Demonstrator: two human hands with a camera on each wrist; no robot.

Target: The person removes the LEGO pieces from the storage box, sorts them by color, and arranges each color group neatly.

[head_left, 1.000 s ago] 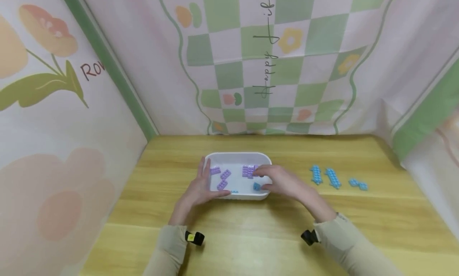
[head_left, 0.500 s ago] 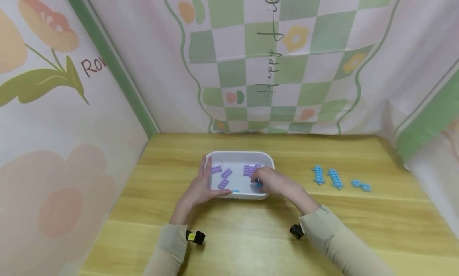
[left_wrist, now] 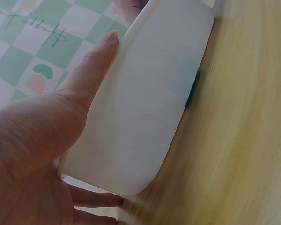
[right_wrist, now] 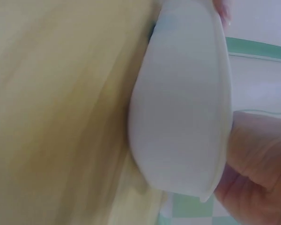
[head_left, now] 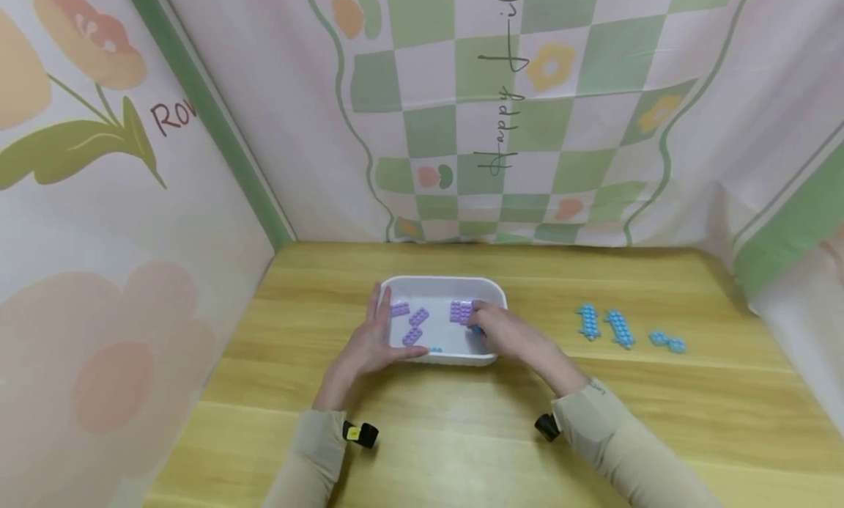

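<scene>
A white tray [head_left: 455, 359] stands on the table, its wall filling much of both wrist views. My left hand [head_left: 361, 347] spans the tray's left front corner; its straight thumb lies along the front rim and its straight fingers rest on the left end. Inside the tray, my right hand [head_left: 511, 337] pinches a small blue toy brick [head_left: 476, 330], mostly hidden by the fingers. Purple bricks [head_left: 460, 311] sit together just left of those fingers. Several loose purple bricks [head_left: 418, 317] lie in the left half. A blue brick [head_left: 434, 350] peeks out beside my left thumb.
Right of the tray, two long studded blue pieces [head_left: 620, 328] and a shorter blue piece [head_left: 667, 341] lie on the wooden table [head_left: 448, 435]. Patterned cloth walls [head_left: 501, 127] rise along the table's back and sides.
My right hand has moved left and deeper into the tray, and its fingers have closed on the blue brick seen lying there earlier. The left hand keeps its place; the head view shifts slightly.
</scene>
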